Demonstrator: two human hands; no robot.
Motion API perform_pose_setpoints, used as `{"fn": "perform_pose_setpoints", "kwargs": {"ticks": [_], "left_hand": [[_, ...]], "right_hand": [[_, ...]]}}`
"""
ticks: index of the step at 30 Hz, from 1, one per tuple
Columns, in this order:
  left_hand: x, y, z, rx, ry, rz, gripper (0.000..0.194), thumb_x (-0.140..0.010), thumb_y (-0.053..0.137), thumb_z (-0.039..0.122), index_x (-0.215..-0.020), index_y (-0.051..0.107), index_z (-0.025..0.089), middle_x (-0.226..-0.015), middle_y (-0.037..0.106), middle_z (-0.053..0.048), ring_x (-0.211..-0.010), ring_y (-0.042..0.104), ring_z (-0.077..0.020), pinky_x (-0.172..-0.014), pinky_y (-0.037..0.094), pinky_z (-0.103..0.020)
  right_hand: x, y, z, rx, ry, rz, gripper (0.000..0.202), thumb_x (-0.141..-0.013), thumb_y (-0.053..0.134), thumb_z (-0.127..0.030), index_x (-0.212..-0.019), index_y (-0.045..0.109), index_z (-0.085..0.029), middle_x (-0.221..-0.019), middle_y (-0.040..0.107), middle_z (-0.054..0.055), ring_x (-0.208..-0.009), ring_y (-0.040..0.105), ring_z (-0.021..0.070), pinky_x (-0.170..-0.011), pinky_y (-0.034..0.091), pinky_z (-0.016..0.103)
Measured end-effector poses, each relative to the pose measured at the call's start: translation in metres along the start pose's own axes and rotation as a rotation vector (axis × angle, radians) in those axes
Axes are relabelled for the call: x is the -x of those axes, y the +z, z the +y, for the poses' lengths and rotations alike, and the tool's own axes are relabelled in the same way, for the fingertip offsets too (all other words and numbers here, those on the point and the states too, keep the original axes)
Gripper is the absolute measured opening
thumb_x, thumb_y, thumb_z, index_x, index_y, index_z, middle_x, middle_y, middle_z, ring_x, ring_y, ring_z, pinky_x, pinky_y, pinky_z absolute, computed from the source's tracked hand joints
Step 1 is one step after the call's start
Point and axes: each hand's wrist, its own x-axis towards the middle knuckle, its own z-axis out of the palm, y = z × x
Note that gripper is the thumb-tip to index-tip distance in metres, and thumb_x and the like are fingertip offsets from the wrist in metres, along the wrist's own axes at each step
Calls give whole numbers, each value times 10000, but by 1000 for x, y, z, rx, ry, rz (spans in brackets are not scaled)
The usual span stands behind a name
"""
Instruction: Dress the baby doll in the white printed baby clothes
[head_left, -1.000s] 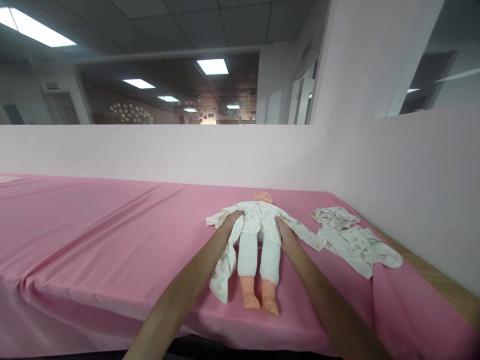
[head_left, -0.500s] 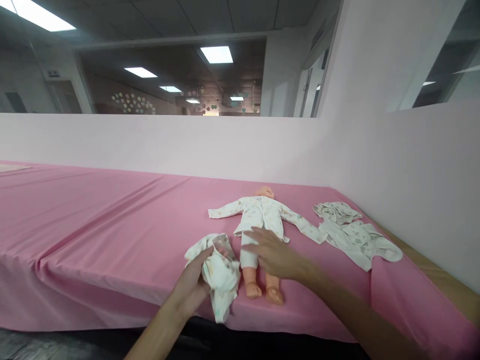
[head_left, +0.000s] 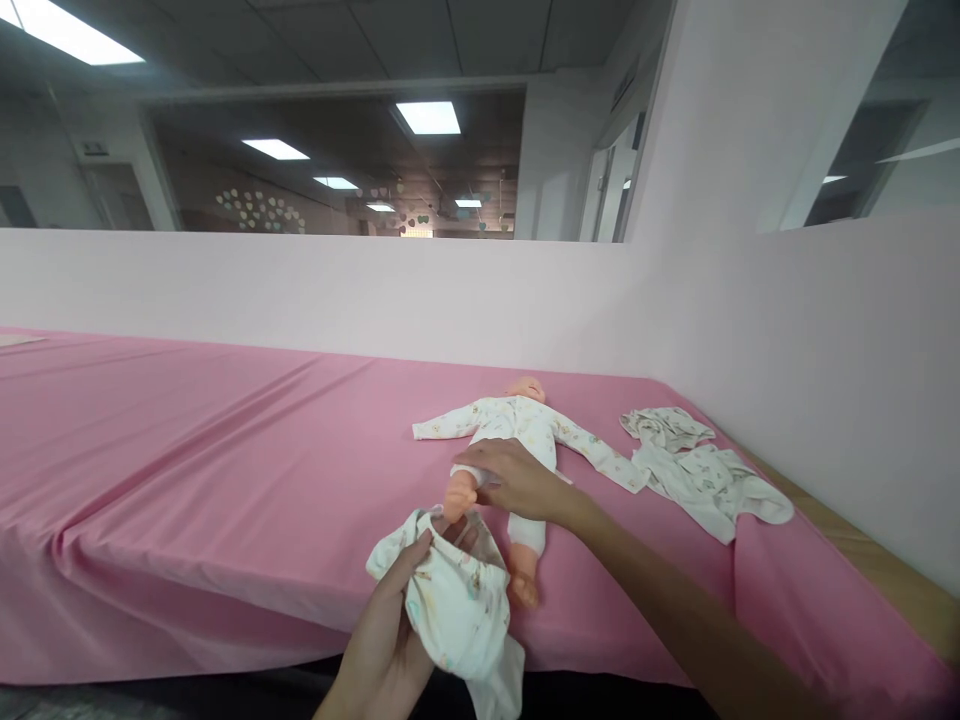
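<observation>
A baby doll (head_left: 529,425) lies on its back, wearing a white printed long-sleeved top, its head toward the wall. My right hand (head_left: 517,480) is wrapped round the doll's lower leg and lifts it; the raised foot (head_left: 460,495) points at me. Bunched white printed baby trousers (head_left: 461,610) are in my left hand (head_left: 397,610), whose fingers reach inside the gathered cloth. The raised foot is right at the opening of the trousers; whether it touches the cloth I cannot tell. The other leg (head_left: 524,560) rests on the pink sheet.
Crumpled white printed baby clothes (head_left: 705,475) lie to the right, close to the doll's sleeve. A pink sheet (head_left: 225,480) covers the table, which meets a white wall (head_left: 337,295) with windows behind. A pale flat item (head_left: 19,340) is at the far left.
My right hand has gone from hovering open over the doll's legs to gripping one leg, now lifted. My left hand has brought the trousers right and toward that foot, their opening spread wider.
</observation>
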Motion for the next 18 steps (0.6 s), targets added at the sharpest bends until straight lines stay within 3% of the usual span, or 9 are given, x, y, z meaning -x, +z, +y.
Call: {"fn": "perform_pose_setpoints", "kwargs": {"ticks": [3, 5, 8, 10, 15, 18], "left_hand": [[7, 10, -3, -6, -32, -75, 194, -837, 662, 322, -983, 647, 194, -798, 708, -58, -721, 699, -223, -728, 569, -361], [8, 17, -5, -7, -33, -43, 188, -824, 672, 345, -921, 635, 188, -701, 677, -44, -619, 671, -205, -660, 558, -341], [6, 25, -6, 25, -19, 13, 177, -813, 681, 314, -917, 637, 177, -727, 687, -51, -651, 677, -201, -691, 553, -327], [4, 27, -6, 60, -26, -23, 234, -828, 659, 344, -974, 650, 162, -785, 706, -69, -717, 691, -213, -747, 550, -336], [1, 26, -7, 82, -1, -142, 374, -850, 606, 467, -1040, 675, 152, -853, 720, -83, -818, 698, -238, -819, 536, -352], [1, 26, -7, 80, 36, -172, 378, -843, 625, 459, -1068, 679, 161, -849, 717, -70, -860, 695, -235, -848, 525, -337]], "right_hand": [[4, 13, -2, 58, -12, 18, 414, -813, 580, -158, -1213, 592, -263, -1131, 626, 44, -1059, 532, 213, -914, 377, 356], [8, 19, -7, 108, 10, 21, 400, -808, 562, -121, -1183, 599, -254, -1095, 617, 52, -1040, 526, 214, -897, 376, 358], [13, 23, -18, 145, 20, 37, 256, -862, 491, -112, -1036, 632, -235, -986, 612, 49, -974, 526, 209, -862, 380, 357], [17, 20, -26, 125, 10, 46, 205, -913, 450, -158, -971, 636, -223, -930, 607, 50, -941, 527, 213, -847, 387, 363], [30, 4, -48, -291, 75, -38, 298, -974, 381, -292, -1035, 671, -258, -1015, 640, 42, -971, 571, 217, -874, 428, 353], [41, -1, -66, -496, 181, -95, 269, -929, 496, -392, -1121, 640, -270, -1181, 614, 31, -1091, 556, 238, -897, 450, 341]]}}
